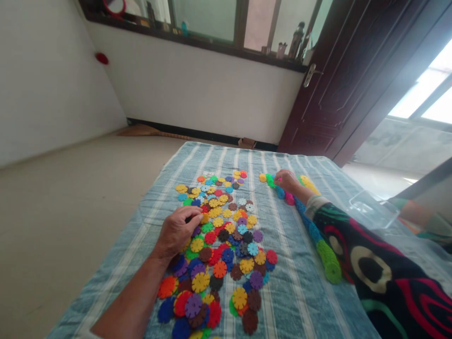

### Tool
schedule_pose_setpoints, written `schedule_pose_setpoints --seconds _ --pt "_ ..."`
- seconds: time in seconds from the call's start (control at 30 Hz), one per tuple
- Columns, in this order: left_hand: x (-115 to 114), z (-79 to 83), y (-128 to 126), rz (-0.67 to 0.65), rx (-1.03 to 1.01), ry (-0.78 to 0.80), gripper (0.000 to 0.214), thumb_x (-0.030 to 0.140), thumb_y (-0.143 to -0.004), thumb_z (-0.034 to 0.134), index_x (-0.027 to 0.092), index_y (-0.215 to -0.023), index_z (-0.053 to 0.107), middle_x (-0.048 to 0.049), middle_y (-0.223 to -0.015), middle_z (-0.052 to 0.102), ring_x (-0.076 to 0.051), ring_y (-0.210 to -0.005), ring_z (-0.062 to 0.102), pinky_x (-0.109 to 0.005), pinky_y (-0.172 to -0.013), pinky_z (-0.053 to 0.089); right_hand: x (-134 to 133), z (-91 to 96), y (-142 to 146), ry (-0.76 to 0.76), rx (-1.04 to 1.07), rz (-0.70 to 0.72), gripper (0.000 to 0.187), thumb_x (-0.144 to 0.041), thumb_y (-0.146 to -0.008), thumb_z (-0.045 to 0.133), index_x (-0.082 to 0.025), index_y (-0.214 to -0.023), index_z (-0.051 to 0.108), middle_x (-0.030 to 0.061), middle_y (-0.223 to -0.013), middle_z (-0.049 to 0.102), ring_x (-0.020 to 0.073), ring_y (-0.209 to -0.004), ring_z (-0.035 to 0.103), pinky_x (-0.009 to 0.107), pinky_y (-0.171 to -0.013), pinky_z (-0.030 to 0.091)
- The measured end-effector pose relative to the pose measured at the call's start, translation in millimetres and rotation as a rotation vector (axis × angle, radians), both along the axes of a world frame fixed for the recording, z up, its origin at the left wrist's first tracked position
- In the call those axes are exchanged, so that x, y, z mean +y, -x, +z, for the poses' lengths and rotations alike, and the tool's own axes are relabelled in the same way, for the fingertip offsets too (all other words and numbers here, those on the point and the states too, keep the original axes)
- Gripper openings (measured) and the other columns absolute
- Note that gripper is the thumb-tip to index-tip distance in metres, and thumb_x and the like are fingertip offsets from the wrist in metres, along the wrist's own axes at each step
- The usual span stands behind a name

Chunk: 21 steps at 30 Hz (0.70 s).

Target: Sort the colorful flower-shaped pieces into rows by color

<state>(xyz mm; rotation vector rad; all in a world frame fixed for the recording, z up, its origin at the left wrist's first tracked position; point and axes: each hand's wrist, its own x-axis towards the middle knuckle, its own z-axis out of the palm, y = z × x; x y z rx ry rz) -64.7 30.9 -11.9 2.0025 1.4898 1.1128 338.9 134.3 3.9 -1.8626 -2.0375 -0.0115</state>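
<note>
Many flat plastic snowflake discs (226, 235) in several colours lie spread over a blue striped towel (293, 292). My left hand (178, 230) rests on the pile's left side, fingers curled and pinched on a disc I cannot make out clearly. My right hand (286, 180), in a patterned sleeve, is closed at the far end of a long chain of joined discs (318, 240). The chain runs from orange and green discs at the far end, through blue, to green discs nearer me.
A clear plastic container (370, 209) sits on the towel to the right. Bare floor lies to the left, a white wall and window sill stand ahead, and a dark door (335, 94) is at the right.
</note>
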Motion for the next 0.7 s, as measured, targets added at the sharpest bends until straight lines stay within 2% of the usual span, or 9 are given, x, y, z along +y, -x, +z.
schedule_pose_setpoints --seconds 0.23,0.43,0.57,0.7 --pt "1.1 -2.6 1.0 -0.004 -0.003 -0.014 0.027 0.046 -0.075 0.057 0.023 -0.069 0.069 -0.0046 -0.092 0.076 -0.023 -0.093 0.068 -0.034 -0.094 0.051 5.4 -4.7 3.4 0.006 -0.037 -0.029 0.008 -0.013 -0.075 0.069 -0.019 -0.073 0.073 0.0071 -0.093 0.072 0.0227 -0.094 0.066 0.029 -0.081 0.049" --pt "1.0 -3.9 1.1 -0.011 -0.011 -0.023 0.026 0.044 -0.075 0.058 0.023 -0.070 0.069 -0.0050 -0.091 0.075 -0.023 -0.092 0.068 -0.035 -0.094 0.051 -2.1 1.1 8.4 -0.023 -0.056 -0.020 0.010 -0.010 -0.075 0.067 -0.019 -0.076 0.072 0.0082 -0.092 0.071 0.0250 -0.094 0.065 0.034 -0.082 0.050" --pt "-0.4 -3.4 -0.3 -0.009 -0.014 -0.029 0.024 0.043 -0.076 0.057 0.023 -0.069 0.068 -0.0045 -0.091 0.075 -0.023 -0.091 0.068 -0.036 -0.095 0.051 -20.8 9.8 22.8 -0.035 -0.050 0.081 0.012 -0.008 -0.076 0.065 -0.017 -0.076 0.072 0.0090 -0.090 0.070 0.0245 -0.091 0.065 0.034 -0.082 0.049" --pt "-1.3 -3.7 -1.6 -0.008 -0.013 -0.021 0.023 0.042 -0.075 0.057 0.023 -0.069 0.068 -0.0043 -0.091 0.075 -0.023 -0.091 0.068 -0.037 -0.094 0.051 -57.0 14.6 51.7 -0.033 -0.028 0.281 0.010 -0.009 -0.079 0.067 -0.018 -0.078 0.072 0.0087 -0.096 0.070 0.0229 -0.095 0.064 0.034 -0.086 0.049"
